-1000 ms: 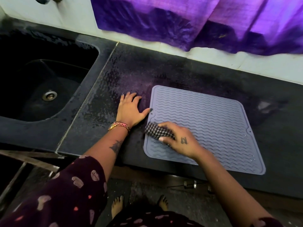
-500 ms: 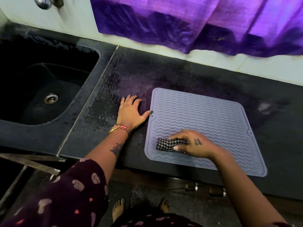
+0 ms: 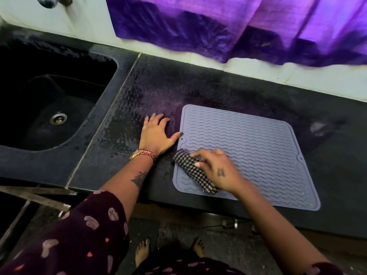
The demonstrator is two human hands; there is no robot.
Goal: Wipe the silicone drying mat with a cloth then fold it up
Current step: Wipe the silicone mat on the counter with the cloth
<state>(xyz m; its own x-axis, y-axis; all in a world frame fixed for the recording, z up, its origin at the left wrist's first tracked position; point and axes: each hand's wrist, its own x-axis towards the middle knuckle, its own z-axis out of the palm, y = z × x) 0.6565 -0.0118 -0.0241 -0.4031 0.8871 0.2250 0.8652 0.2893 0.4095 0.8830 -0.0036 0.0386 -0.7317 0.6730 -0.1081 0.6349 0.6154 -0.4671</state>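
A grey silicone drying mat with wavy ridges lies flat on the dark counter, reaching close to the counter's front edge. My right hand presses a folded black-and-white checked cloth onto the mat's near left corner, thumb and fingers curled over the cloth. My left hand lies flat on the counter just left of the mat, fingers spread, its thumb tip touching the mat's left edge beside a small hole.
A black sink with a metal drain is sunk into the counter at the left. A purple curtain hangs over the white wall behind. The counter's front edge runs below the mat; bare feet stand on the floor.
My right hand slid the cloth from the mat's left edge toward the near middle, then back to the near left corner. My left hand stayed flat beside the mat.
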